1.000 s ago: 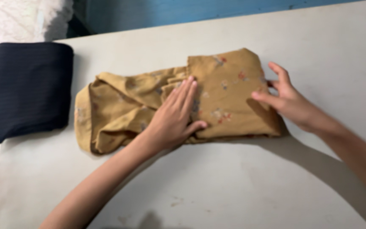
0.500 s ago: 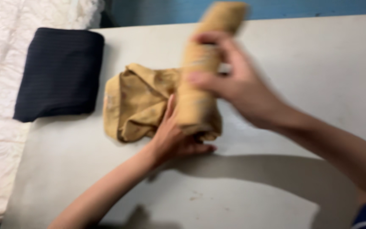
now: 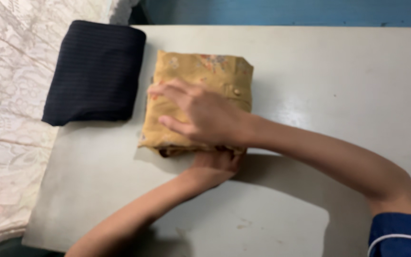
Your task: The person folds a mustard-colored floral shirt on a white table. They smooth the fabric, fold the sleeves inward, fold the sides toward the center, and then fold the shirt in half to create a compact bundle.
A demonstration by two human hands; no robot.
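Observation:
A mustard-yellow floral garment (image 3: 205, 71) lies folded into a compact rectangle on the pale table (image 3: 338, 85). My right hand (image 3: 198, 114) rests flat on top of it, fingers spread and pointing left. My left hand (image 3: 215, 164) sits at the garment's near edge, its fingers tucked under the fold and partly hidden by my right wrist. A folded dark navy cloth (image 3: 96, 71) lies just left of the yellow garment, almost touching it.
A white lace-patterned bedspread (image 3: 10, 119) covers the surface left of the table. A blue wall (image 3: 286, 12) runs along the table's far edge. The table's near left corner is in view at the bottom left.
The right hand lifted the right half of the yellow garment and folded it over to the left. The garment is now a compact rectangle, with my right hand pressed on top.

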